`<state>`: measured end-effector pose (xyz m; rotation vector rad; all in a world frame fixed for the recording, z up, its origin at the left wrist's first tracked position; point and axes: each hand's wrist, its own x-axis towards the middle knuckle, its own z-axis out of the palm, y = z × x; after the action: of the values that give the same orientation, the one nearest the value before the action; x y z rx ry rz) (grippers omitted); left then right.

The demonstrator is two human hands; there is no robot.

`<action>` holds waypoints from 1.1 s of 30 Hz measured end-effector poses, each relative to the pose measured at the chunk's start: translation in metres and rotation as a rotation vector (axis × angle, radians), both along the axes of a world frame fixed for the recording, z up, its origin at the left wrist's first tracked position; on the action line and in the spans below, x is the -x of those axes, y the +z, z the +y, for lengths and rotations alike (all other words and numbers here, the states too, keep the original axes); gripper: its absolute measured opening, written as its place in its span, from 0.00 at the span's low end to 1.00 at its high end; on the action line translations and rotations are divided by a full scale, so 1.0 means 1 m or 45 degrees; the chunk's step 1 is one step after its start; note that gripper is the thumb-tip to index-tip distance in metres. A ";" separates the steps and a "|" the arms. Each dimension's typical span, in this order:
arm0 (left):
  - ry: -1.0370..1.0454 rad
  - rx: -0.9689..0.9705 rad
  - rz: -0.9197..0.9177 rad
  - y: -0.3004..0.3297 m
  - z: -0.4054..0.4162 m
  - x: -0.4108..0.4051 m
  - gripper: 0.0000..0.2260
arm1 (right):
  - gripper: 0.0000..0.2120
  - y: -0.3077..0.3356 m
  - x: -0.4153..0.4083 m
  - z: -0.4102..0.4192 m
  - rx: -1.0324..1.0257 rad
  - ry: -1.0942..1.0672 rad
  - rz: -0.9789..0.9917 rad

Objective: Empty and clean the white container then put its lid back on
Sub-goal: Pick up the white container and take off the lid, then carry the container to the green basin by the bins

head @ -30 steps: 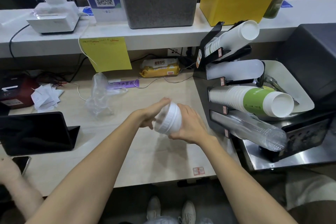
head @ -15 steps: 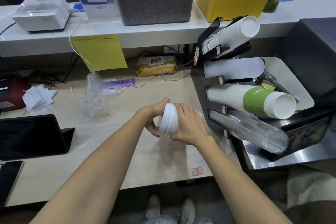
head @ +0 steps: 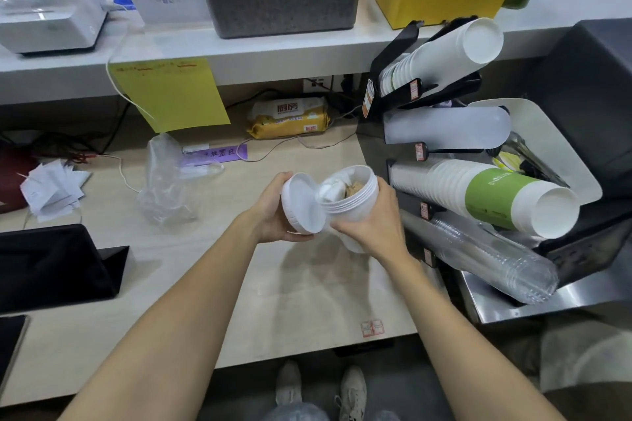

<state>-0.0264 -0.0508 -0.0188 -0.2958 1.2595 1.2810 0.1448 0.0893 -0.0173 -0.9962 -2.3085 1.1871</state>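
My right hand grips the white container around its body, above the wooden counter, its mouth tilted up and toward the left. Inside it I see crumpled white paper and something brown. My left hand holds the white ribbed lid just left of the container's mouth, off the container, with the lid's inner face turned toward me.
A crumpled clear plastic bag lies to the left on the wooden counter. A black cup rack with paper and plastic cups stands close on the right. A wipes pack sits behind. A black tablet stands at left.
The lid has come off the container: my left hand has drawn it away to the left, exposing the paper and brown contents. The camera has moved closer and tilted down.
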 end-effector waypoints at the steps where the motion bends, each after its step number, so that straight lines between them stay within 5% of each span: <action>1: 0.059 -0.017 -0.024 -0.005 0.000 -0.001 0.27 | 0.35 -0.002 0.002 0.000 0.062 -0.033 0.053; 8: 0.434 0.076 -0.175 -0.047 0.006 -0.008 0.27 | 0.57 -0.022 0.006 -0.001 0.303 -0.296 0.017; 22: 0.619 0.069 -0.336 -0.080 0.032 -0.013 0.29 | 0.59 -0.038 -0.011 0.003 0.326 -0.393 0.005; 25: 0.667 0.034 -0.241 -0.065 0.043 -0.013 0.25 | 0.59 -0.035 -0.015 0.001 0.334 -0.379 0.021; 29: 0.578 0.141 -0.023 -0.061 0.045 -0.016 0.34 | 0.59 -0.030 -0.021 -0.001 0.359 -0.369 0.039; 33: 0.342 0.076 0.226 -0.055 0.033 -0.029 0.19 | 0.59 -0.024 -0.028 -0.003 0.354 -0.343 0.052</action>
<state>0.0029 -0.0175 -0.0734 -0.4123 1.4466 1.5265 0.1725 0.0868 -0.0411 -1.3173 -1.9353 1.4203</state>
